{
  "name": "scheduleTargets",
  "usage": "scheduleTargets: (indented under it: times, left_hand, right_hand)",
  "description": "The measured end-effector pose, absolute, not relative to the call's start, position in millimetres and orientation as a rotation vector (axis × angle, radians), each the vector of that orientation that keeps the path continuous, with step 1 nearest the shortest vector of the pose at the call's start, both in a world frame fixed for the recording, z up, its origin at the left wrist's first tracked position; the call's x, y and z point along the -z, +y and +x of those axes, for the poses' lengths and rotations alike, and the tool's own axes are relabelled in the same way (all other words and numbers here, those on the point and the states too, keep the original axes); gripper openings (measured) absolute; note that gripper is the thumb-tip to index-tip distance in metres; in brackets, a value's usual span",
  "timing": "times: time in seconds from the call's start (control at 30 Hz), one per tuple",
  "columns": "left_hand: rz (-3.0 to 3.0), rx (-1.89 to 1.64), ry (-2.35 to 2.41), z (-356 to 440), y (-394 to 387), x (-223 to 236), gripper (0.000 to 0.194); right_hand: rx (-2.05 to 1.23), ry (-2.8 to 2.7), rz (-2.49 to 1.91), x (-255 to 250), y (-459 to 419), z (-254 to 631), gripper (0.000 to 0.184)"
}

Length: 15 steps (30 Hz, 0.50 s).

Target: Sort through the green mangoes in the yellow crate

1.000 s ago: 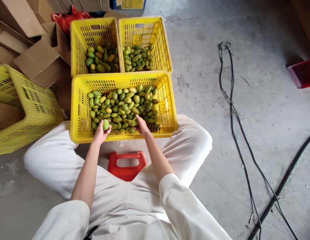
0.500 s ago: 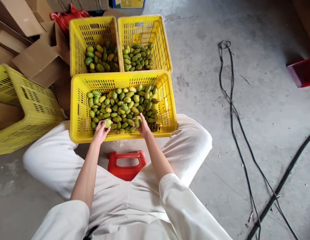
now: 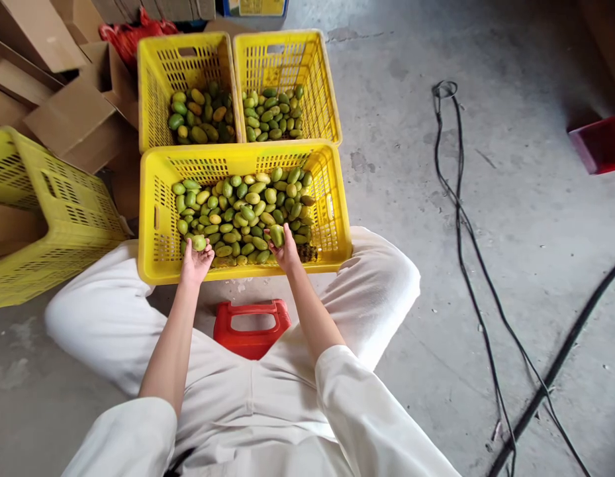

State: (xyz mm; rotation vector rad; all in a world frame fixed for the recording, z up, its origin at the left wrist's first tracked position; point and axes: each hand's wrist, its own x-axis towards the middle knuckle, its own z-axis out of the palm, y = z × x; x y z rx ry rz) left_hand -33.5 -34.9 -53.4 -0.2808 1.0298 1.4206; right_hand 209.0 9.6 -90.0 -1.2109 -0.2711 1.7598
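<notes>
Over the near yellow crate [image 3: 247,156], my left hand [image 3: 195,264] is closed around a light green oval fruit [image 3: 198,243] at its fingertips. My right hand [image 3: 287,254] grips a second, darker green oval fruit [image 3: 277,236] between thumb and fingers. Both hands are just inside the crate's near edge, palms up and apart from each other. Beneath them lies a heap of green and yellowish oval fruits [image 3: 247,213], which covers most of the crate's bottom.
Behind stand two yellow crates, the left one [image 3: 144,93] and the right one [image 3: 331,99], each holding similar fruits. Another yellow crate [image 3: 83,205] and cardboard boxes [image 3: 71,122] are at left. A red plastic handle [image 3: 252,338] shows between my legs. Black cables [image 3: 466,225] cross the floor at right.
My left hand has moved a little to the left and turned more palm-up, with the fruit in it. My right hand has shifted slightly right, its fruit turned a little.
</notes>
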Motion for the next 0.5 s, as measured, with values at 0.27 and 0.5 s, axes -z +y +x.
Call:
scheduleTargets:
  times: [0.27, 0.5]
  left_hand:
    - [-0.309, -1.427, 1.018, -36.8, -35.7, 52.1, 0.026]
    - [-0.241, -1.447, 1.053, -33.7, -35.3, 52.6, 0.024]
  right_hand:
    - [-1.776, -0.131, -1.052, 90.4, 9.2, 210.0, 0.039]
    - [-1.732, -0.145, -1.165, 87.6, 9.7, 208.6, 0.029]
